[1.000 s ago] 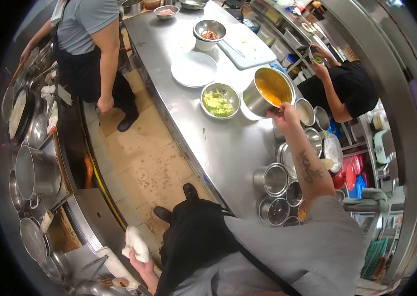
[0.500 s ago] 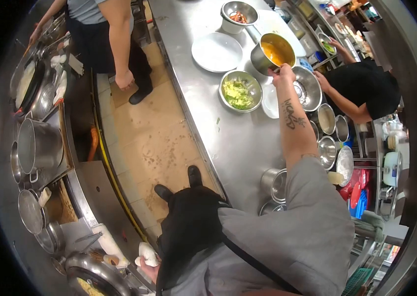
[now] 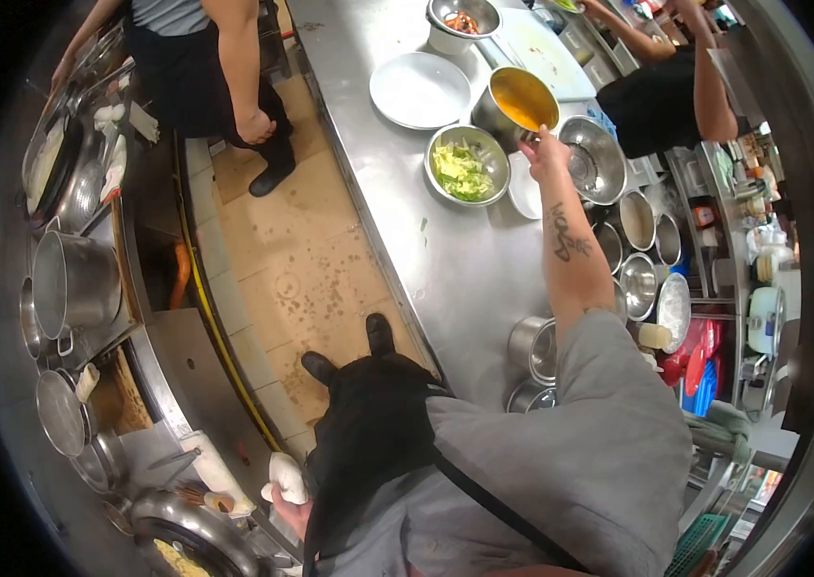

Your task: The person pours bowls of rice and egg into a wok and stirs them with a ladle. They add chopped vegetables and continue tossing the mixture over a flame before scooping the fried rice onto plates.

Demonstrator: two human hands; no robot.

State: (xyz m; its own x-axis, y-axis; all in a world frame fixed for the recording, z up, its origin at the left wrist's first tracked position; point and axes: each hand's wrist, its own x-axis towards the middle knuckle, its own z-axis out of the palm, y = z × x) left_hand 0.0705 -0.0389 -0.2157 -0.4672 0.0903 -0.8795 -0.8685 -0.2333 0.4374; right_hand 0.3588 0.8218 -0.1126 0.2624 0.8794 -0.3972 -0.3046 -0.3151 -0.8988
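My right hand [image 3: 546, 154] grips the near rim of a steel saucepan [image 3: 490, 117] with orange liquid in it. Its long handle points away from me, and the pan is over the steel counter. Just left of the hand is a metal bowl [image 3: 499, 165] of chopped pale-green vegetables. An edge of a white plate [image 3: 522, 189] shows under my wrist. To the right sits a wide metal bowl [image 3: 607, 159] with a little residue inside. Low at my left side, my left hand [image 3: 292, 512] is closed on a bunched white cloth [image 3: 285, 476].
A large white plate [image 3: 419, 89], a bowl of reddish slices [image 3: 441, 17] and a cutting board [image 3: 551, 58] are farther along the counter. Steel pots [image 3: 530, 346] stand nearer me. A co-worker [image 3: 652, 106] is across the counter, another [image 3: 176, 77] at the stove side.
My right hand and the saucepan have shifted slightly left, close to the vegetable bowl. The co-worker opposite has taken a hand off the wide metal bowl and moved farther along, arms toward the shelves.
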